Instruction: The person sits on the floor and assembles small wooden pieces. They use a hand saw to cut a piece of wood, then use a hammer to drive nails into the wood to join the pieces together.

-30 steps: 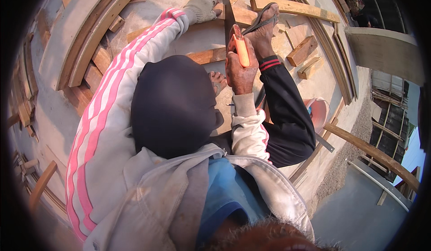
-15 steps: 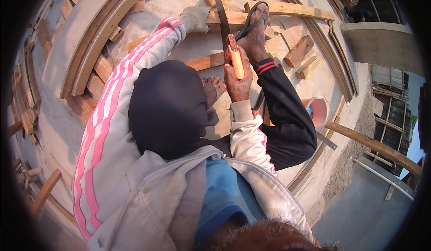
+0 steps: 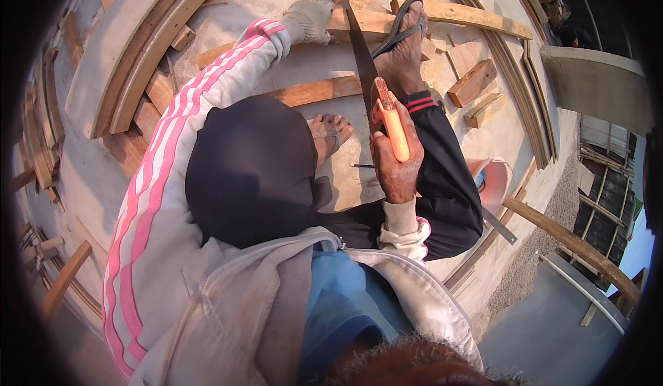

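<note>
My right hand (image 3: pixel 398 159) is wrapped round the orange handle of a handsaw (image 3: pixel 357 41). Its long dark blade points away from me and crosses a wooden beam (image 3: pixel 371 21). At the left part of this beam, my left hand (image 3: pixel 310 20), in a pale knitted glove, is closed on the wood; its fingertips are partly hidden. My right foot (image 3: pixel 407 47), in a dark flip-flop, rests on the beam just right of the blade. Below the saw's middle lies another length of timber (image 3: pixel 314 92), close to my left foot (image 3: pixel 331 134).
Long boards (image 3: pixel 148 61) are stacked at the left. Short wood blocks (image 3: pixel 472 83) lie right of my foot, near long strips (image 3: pixel 528 103). A pinkish bucket (image 3: pixel 496 180) stands by my right knee. A thin blue stick-like thing (image 3: pixel 362 166) lies on the floor.
My right hand has drawn the saw back toward me and a little to the right. My left hand stays on the beam. The whole view has shifted slightly.
</note>
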Demonstrator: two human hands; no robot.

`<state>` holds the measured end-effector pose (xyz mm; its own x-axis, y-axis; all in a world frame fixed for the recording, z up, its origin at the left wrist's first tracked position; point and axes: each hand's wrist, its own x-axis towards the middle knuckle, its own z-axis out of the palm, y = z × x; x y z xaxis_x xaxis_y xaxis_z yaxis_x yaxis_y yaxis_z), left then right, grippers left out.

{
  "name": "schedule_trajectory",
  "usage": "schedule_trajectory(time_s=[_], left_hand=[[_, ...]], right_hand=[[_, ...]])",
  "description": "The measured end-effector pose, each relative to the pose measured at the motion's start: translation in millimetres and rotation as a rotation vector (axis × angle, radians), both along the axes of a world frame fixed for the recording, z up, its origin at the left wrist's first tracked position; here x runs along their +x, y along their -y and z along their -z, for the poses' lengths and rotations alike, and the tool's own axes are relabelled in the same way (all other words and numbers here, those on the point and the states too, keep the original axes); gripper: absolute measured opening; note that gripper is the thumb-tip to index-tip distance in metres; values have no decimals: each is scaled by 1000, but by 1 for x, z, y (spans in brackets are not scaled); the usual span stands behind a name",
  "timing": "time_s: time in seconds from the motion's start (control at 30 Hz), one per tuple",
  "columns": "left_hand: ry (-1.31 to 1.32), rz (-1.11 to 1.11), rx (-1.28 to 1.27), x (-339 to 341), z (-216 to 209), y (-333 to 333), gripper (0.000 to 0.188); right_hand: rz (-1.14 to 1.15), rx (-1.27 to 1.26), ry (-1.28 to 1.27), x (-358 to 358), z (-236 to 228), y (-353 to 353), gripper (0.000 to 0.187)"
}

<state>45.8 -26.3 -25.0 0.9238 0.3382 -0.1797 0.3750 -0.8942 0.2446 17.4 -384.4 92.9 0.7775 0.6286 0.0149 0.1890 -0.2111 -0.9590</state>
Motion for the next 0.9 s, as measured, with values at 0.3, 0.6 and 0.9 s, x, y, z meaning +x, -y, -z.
schedule_trajectory(time_s=[0.3,0.6,0.9], left_hand=[[-1,-3,-28,4,-11,7,82],[15,36,9,7,-2,18,80],[80,92,-107,49,-9,50,78]], right_hand=[[61,-65,1,-52,-44,65,66],[-3,44,26,48,50,-49,55],[162,-141,125,-49,-63,69,60]])
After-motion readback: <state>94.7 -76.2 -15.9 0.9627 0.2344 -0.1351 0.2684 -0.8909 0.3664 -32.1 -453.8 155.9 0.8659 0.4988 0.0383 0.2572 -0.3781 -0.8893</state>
